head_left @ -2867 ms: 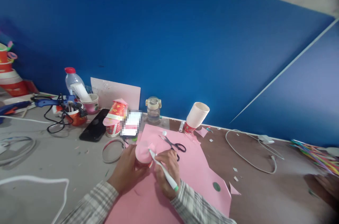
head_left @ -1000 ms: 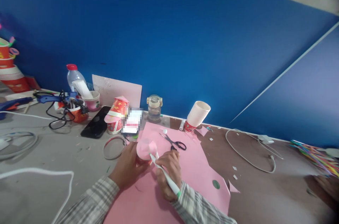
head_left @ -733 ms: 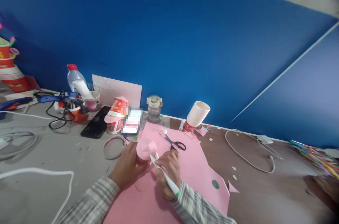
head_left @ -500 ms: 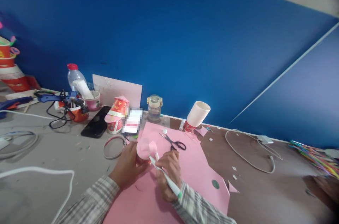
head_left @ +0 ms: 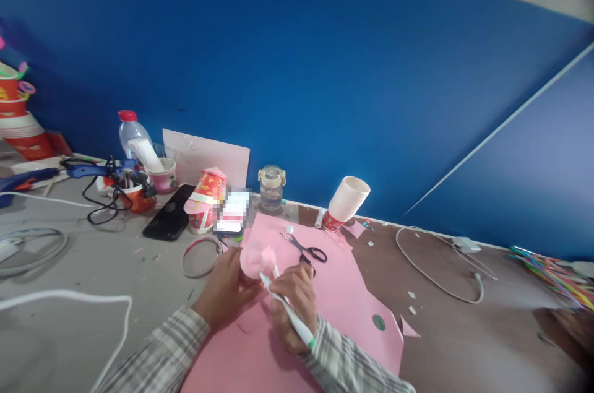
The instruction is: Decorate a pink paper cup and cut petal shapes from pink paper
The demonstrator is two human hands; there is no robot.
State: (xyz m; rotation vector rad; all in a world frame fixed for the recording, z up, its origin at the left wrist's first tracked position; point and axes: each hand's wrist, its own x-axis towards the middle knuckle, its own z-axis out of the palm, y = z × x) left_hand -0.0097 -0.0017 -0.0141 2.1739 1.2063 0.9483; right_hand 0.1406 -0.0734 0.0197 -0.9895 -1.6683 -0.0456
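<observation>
My left hand (head_left: 227, 291) is wrapped round a small cup covered in pink paper (head_left: 253, 260), which lies on a large pink paper sheet (head_left: 325, 312). My right hand (head_left: 294, 303) grips a white pen with a green end (head_left: 288, 312), its tip touching the pink cup's lower edge. Black-handled scissors (head_left: 306, 249) lie on the sheet just beyond my right hand.
A phone (head_left: 169, 220), a decorated red cup (head_left: 204, 204), a glass jar (head_left: 271, 189), tilted stacked paper cups (head_left: 346, 201), a water bottle (head_left: 132, 136) and a blue glue gun (head_left: 95, 169) stand along the blue wall. A white cable (head_left: 436, 269) and coloured sticks (head_left: 554, 269) lie right.
Both hands keep the same hold. The pen tip has shifted slightly along the pink cup's lower edge; the view has drifted a little.
</observation>
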